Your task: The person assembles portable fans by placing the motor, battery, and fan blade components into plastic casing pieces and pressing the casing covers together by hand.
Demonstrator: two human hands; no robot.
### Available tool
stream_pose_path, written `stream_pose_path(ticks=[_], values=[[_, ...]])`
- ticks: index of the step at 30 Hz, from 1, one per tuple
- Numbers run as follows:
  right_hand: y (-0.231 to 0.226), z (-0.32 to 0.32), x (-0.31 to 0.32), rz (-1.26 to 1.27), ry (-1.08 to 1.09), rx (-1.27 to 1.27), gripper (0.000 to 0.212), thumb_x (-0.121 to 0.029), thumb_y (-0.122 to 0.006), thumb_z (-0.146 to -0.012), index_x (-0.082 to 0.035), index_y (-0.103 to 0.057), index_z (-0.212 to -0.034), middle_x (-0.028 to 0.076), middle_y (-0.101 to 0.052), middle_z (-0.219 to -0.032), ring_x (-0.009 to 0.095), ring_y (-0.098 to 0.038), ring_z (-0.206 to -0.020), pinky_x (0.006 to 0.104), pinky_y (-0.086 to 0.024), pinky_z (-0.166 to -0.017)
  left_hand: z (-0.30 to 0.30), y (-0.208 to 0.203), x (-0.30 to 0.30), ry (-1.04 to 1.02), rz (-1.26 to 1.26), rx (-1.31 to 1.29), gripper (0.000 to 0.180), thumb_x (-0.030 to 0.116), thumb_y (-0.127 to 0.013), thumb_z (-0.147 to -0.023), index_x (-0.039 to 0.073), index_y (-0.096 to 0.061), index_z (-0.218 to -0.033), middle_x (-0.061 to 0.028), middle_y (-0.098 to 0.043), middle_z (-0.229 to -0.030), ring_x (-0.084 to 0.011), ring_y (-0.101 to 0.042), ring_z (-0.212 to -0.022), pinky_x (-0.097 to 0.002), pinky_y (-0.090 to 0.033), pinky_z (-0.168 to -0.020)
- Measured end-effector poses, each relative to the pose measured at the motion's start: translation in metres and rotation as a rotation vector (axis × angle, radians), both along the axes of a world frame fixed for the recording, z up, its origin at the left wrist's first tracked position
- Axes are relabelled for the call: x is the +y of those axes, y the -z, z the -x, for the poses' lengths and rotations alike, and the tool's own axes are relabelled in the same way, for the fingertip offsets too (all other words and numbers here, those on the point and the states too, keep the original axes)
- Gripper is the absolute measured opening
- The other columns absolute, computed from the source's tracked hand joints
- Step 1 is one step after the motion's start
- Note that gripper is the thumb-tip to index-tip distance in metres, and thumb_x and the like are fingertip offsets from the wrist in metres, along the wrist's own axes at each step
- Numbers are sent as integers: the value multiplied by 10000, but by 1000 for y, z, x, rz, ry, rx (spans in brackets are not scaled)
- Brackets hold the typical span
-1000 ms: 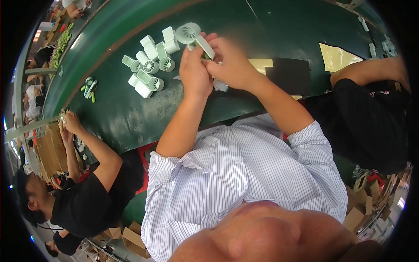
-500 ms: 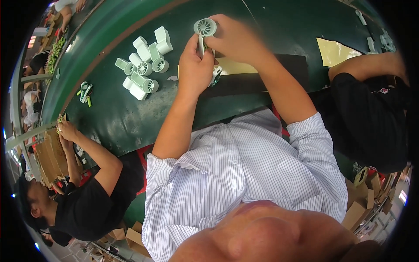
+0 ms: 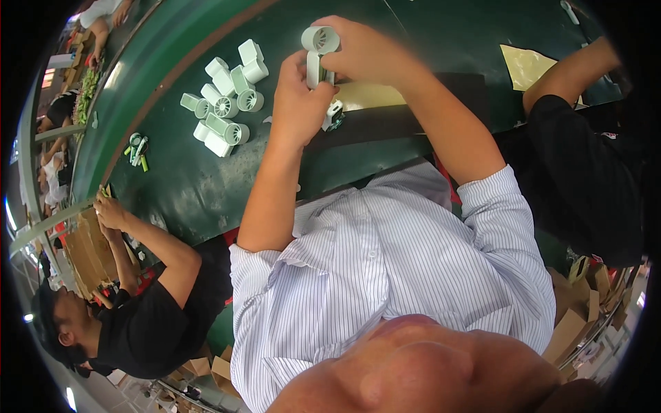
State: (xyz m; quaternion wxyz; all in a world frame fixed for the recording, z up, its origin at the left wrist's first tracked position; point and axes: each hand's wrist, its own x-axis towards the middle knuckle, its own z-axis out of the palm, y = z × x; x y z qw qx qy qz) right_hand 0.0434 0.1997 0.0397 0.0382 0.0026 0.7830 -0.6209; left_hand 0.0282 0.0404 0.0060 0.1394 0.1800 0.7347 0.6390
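Observation:
Both hands meet over the green bench around a pale green plastic fan housing (image 3: 321,39), with a round, slatted head and a narrow handle part pointing toward me. My left hand (image 3: 296,96) is closed around the handle part. At the round head, the fingers of my right hand (image 3: 358,51) grip from the right, hiding some of it. Below my left fingers sits a small white and dark green part (image 3: 334,113); whether it touches the hand I cannot tell. Several similar pale green housings (image 3: 224,107) lie in a cluster left of my hands.
A dark mat with a yellow sheet (image 3: 372,96) lies under my right forearm. Another yellow sheet (image 3: 527,67) is farther right, beside a co-worker's arm (image 3: 571,72). Small green and white parts (image 3: 138,150) rest at left. Another co-worker (image 3: 138,310) sits at lower left.
The housing has tilted in my hands, so its round head shows more side wall and less of the slatted face. My left hand has shifted slightly left.

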Motion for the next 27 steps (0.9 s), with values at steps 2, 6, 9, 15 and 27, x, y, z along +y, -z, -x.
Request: stream_pose_path(ticks=[2,6,9,15,27], values=[[4,0,-5,-108,108,93,489,-135,-589,-748,3,-516,-1212,82,-617,-914,139,-601,-708,271,-493,-631,4,-2,-1,10,-4,-54,422,-13,-525,-824,-101,-413,-1221,-188,-641,-1038,-203,-672,-890,-287,-539,-769],[8,17,2,-65,-31,11,476,-131,-586,-747,9,-525,-1199,76,-617,-910,134,-590,-686,279,-493,-620,13,-10,-8,45,51,-136,413,-10,-525,-832,-131,-390,-1203,-210,-654,-1006,-214,-680,-870,-281,-545,-753],[10,25,-1,49,-126,4,502,-150,-642,-753,21,-522,-1210,97,-633,-893,144,-606,-707,282,-499,-626,13,-16,-12,44,-16,-191,393,-21,-511,-836,-132,-392,-1194,-204,-656,-991,-211,-680,-840,-274,-547,-737],[-16,3,30,237,-71,-26,432,-240,-674,-836,15,-580,-1173,193,-668,-1024,285,-652,-931,358,-504,-822,12,-41,-62,118,-340,-476,448,3,-470,-876,-118,-385,-1299,-274,-511,-1285,-271,-635,-1000,-274,-549,-774],[64,-117,77,-825,117,379,563,-231,-692,-822,-83,-497,-1328,122,-486,-1377,300,-370,-1346,419,-296,-1118,-38,-44,-51,329,-305,-835,400,19,-504,-881,-90,-468,-1264,-193,-576,-1209,-240,-633,-1043,-242,-569,-793]])
